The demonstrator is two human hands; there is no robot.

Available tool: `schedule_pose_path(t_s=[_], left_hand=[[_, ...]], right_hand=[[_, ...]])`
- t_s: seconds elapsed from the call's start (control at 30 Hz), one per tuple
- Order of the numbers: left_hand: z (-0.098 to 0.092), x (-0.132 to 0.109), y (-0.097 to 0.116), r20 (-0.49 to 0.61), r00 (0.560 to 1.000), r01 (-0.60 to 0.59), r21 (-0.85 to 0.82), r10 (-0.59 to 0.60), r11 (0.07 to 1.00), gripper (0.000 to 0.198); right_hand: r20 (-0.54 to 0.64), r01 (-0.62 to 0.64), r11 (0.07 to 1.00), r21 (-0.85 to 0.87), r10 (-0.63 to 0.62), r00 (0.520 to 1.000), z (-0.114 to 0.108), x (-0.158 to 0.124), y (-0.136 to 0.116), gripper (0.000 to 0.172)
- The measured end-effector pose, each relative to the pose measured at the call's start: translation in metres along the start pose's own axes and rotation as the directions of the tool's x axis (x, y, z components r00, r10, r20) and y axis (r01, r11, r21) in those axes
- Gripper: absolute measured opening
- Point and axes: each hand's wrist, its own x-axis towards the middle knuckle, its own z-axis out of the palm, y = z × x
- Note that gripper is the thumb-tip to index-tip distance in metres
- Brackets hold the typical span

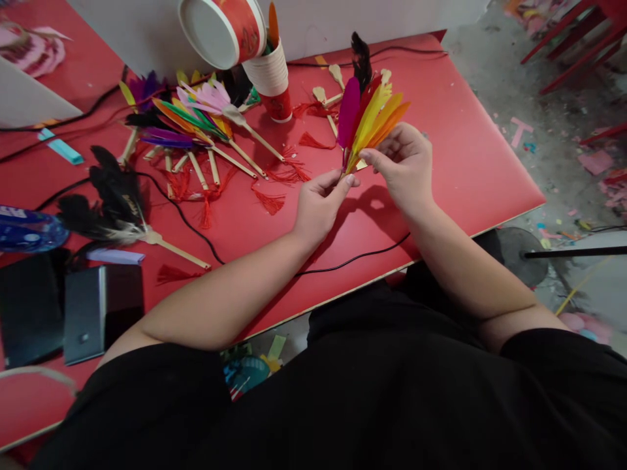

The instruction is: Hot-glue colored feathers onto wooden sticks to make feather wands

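Note:
A fan of feathers (368, 116) in magenta, red, yellow and orange stands upright over the red table (455, 163). My left hand (321, 207) pinches the base of the quills from below. My right hand (404, 163) is closed on the lower edge of the fan from the right side. A black feather (361, 57) rises behind the fan. Bare wooden stick handles (329, 96) lie on the table just beyond the fan.
Finished feather fans on sticks (196, 124) and red tassels (269, 201) lie at the left. Black feather fans (115, 202), a black cable (343, 261), stacked paper cups (272, 78), a tilted paper bowl (223, 29) and two dark devices (73, 307) share the table. Scraps litter the floor.

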Motion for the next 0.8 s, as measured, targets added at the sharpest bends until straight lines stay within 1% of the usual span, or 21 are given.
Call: schedule_pose_path(t_s=[0.17, 0.3, 0.4, 0.53, 0.6, 0.7, 0.8], left_hand=[[-0.001, 0.000, -0.003, -0.020, 1.000, 0.002, -0.012, -0.002, 1.000, 0.013], [-0.002, 0.000, -0.006, -0.014, 1.000, 0.005, 0.003, -0.005, 1.000, 0.014], [-0.002, 0.000, -0.007, -0.008, 1.000, -0.002, -0.004, 0.002, 1.000, 0.013], [-0.002, 0.000, -0.005, 0.003, 1.000, -0.011, -0.003, 0.011, 1.000, 0.012], [-0.002, 0.000, -0.004, 0.004, 1.000, -0.002, 0.010, 0.002, 1.000, 0.014], [-0.002, 0.000, -0.004, -0.001, 1.000, 0.000, 0.014, 0.000, 1.000, 0.017], [-0.002, 0.000, -0.005, -0.008, 1.000, -0.001, 0.002, 0.001, 1.000, 0.019]], right_hand=[[-0.018, 0.032, 0.999, 0.035, -0.031, 0.999, 0.001, -0.002, 0.009, 0.058], [-0.036, 0.027, 1.000, 0.011, -0.027, 0.999, 0.003, -0.004, 0.014, 0.055], [-0.045, 0.040, 0.999, 0.012, -0.039, 0.998, 0.005, -0.004, 0.015, 0.056], [-0.010, 0.028, 0.999, -0.017, -0.028, 1.000, 0.007, -0.004, 0.017, 0.057], [-0.016, 0.026, 0.999, -0.020, -0.026, 1.000, 0.007, -0.004, 0.019, 0.056], [-0.054, 0.036, 0.999, 0.016, -0.036, 0.998, 0.006, -0.005, 0.024, 0.056], [-0.046, 0.036, 0.998, 0.043, -0.034, 0.998, 0.007, -0.006, 0.027, 0.057]])
